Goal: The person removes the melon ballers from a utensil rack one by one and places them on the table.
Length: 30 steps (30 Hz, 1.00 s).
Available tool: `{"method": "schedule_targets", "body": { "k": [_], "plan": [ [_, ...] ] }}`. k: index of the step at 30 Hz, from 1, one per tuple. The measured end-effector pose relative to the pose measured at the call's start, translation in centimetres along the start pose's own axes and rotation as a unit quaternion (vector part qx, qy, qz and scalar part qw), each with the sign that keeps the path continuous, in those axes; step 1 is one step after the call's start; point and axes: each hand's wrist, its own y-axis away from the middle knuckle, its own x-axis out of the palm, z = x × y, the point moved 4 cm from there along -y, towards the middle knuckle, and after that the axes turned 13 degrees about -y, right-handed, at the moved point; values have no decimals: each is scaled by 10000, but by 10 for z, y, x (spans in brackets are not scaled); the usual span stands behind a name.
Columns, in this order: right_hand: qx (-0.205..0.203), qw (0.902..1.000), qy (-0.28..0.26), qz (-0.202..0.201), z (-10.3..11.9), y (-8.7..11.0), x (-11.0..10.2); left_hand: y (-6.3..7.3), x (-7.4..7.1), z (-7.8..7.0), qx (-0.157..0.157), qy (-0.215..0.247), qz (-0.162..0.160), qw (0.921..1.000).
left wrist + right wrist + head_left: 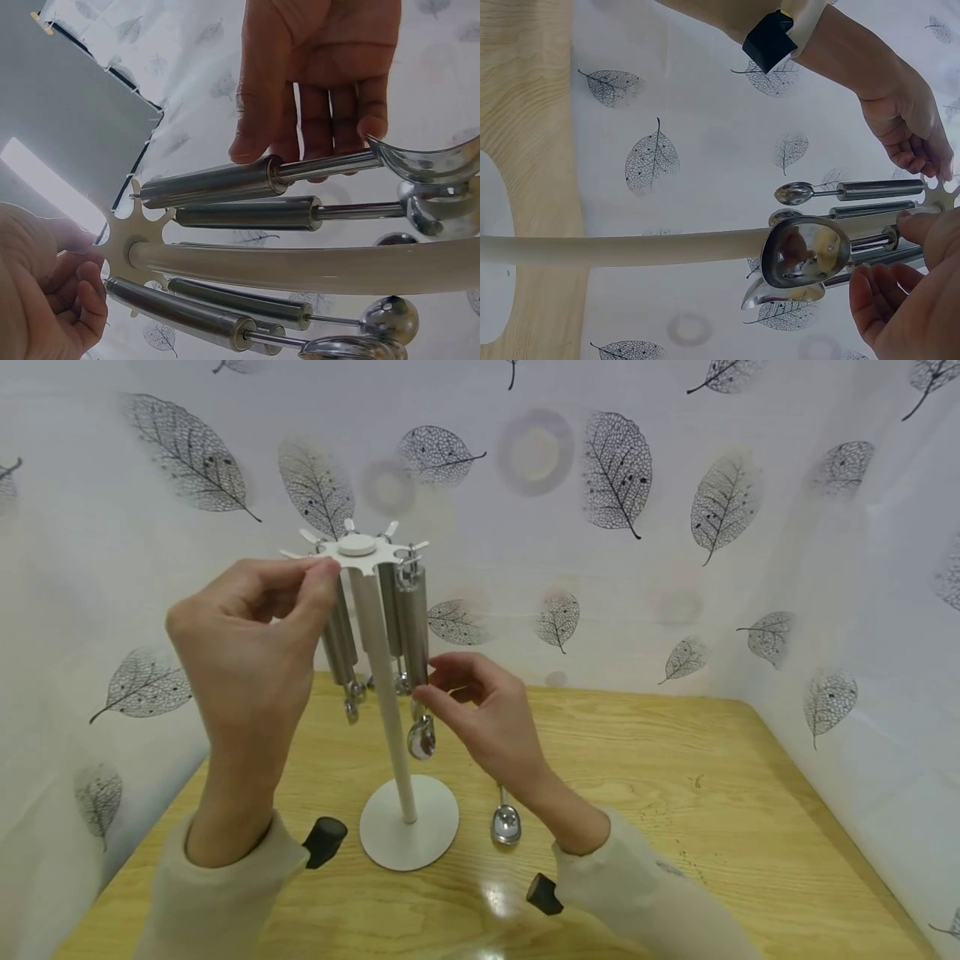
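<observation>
A white rack with a round base and a star-shaped top stands on the table, steel-handled scoops hanging from its hooks. My left hand pinches the near left edge of the top between thumb and fingers. On the right side hangs an ice cream scoop, its oval bowl down. Around the lower end of its handle my right hand curls loosely, thumb on the near side and fingers beyond. In the left wrist view a small melon baller hangs across the pole. Overlapping scoops partly hide each other.
Another scoop lies on the wooden table, right of the rack base and partly under my right arm. A leaf-patterned curtain encloses the back and sides. Dark camera mounts jut from my wrists.
</observation>
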Motion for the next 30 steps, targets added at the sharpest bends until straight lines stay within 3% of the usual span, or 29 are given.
{"method": "schedule_targets", "body": {
  "k": [19, 30],
  "plan": [
    [-198, 9994, -38, 268, 6, -7, 12, 1, -1, 1, -36, 103, -22, 9999],
    [-242, 9994, -224, -66, 25, -10, -7, 1, 0, 0, 27, 177, -45, 9998]
  ]
}}
